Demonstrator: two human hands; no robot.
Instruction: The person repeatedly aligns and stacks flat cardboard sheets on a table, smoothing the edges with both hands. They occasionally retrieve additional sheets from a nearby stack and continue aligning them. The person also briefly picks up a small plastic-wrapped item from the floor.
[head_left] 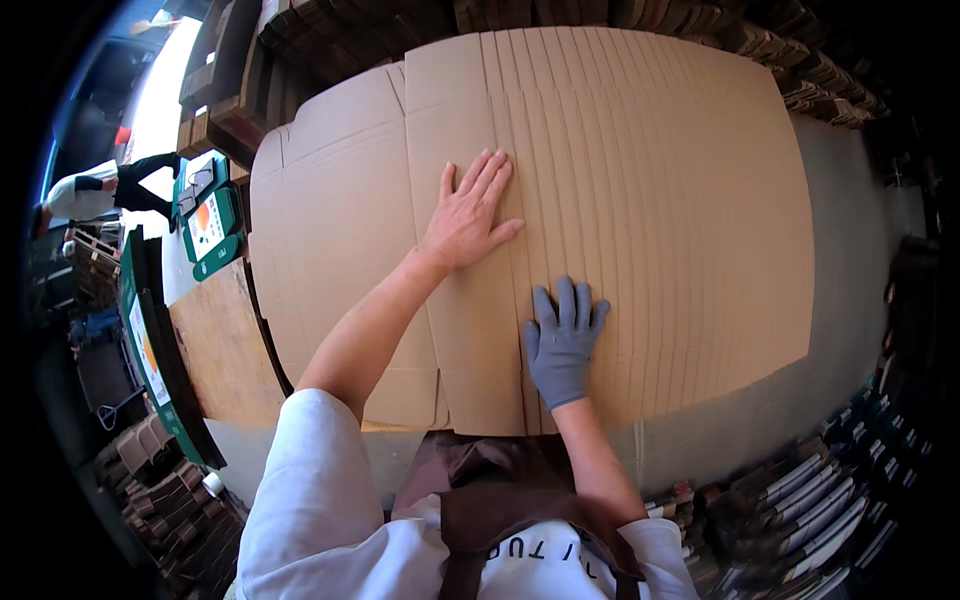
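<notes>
In front of me lies a wide spread of flat brown cardboard sheets (pixel 700 210), fanned so that their edges overlap in many narrow strips toward the right. My bare left hand (pixel 468 212) rests flat on the sheets near the left end of the fanned edges, its fingers stretched out and its thumb apart. Lower and to the right, my right hand (pixel 565 340) wears a grey glove and lies palm down on the overlapping edges with its fingers spread. Neither hand grips anything.
Green printed cardboard pieces (pixel 207 215) lie at the left, by a bare wooden board (pixel 228 345). Stacked cardboard (pixel 360 30) lines the far side. More stacks (pixel 800 500) stand on the floor at the lower right. Another person (pixel 95 190) is at the far left.
</notes>
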